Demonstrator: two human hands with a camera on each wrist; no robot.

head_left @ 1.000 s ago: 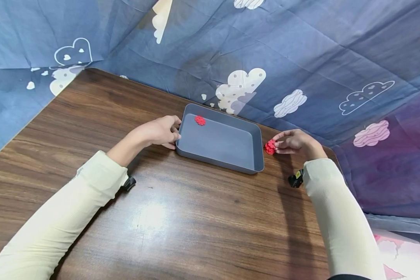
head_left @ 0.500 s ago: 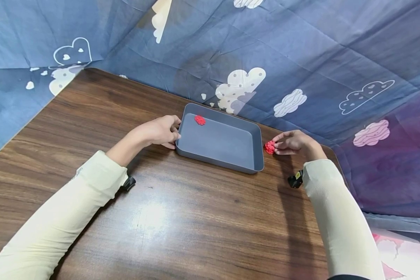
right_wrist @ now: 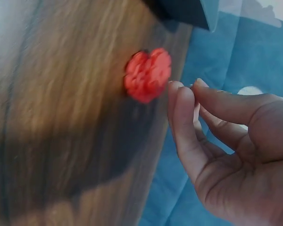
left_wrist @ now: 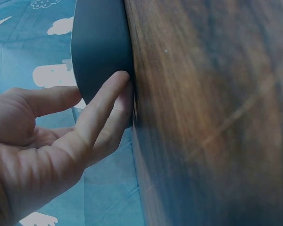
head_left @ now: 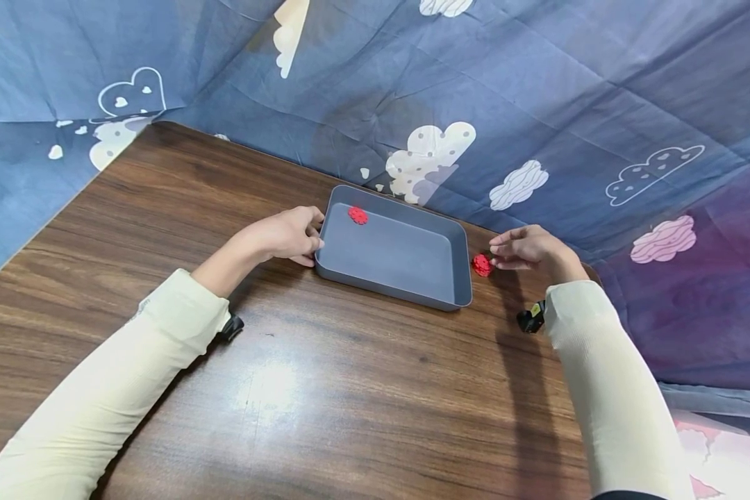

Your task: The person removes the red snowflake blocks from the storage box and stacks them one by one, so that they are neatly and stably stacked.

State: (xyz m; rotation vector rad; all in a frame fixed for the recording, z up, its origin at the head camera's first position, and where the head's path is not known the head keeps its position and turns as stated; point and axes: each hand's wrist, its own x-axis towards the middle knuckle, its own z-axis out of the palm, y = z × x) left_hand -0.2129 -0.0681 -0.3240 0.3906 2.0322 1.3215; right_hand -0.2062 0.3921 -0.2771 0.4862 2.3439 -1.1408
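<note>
A grey rectangular tray [head_left: 406, 293] rests on the wooden table, with one red flower-shaped piece [head_left: 357, 215] inside near its far left corner. My left hand [head_left: 287, 232] holds the tray's left end. In the left wrist view its thumb is at the rim and other fingers [left_wrist: 96, 110] lie against the outer wall. Just beyond the tray's right end, a small pile of red flower-shaped pieces [head_left: 482, 264] sits on the table. Close beside that pile is my right hand [head_left: 528, 250]. In the right wrist view its fingertips [right_wrist: 183, 96] are apart from the pieces [right_wrist: 147, 75].
A dark wooden table [head_left: 350, 389] spreads in front of the tray. Blue cloth [head_left: 350, 90] printed with clouds hangs right behind the table's far edge and along the right. Black wrist cameras [head_left: 530, 318] sit under both cream sleeves.
The right hand has let go of the red pieces and lifted slightly up and away from them. The left hand and the tray stay in place.
</note>
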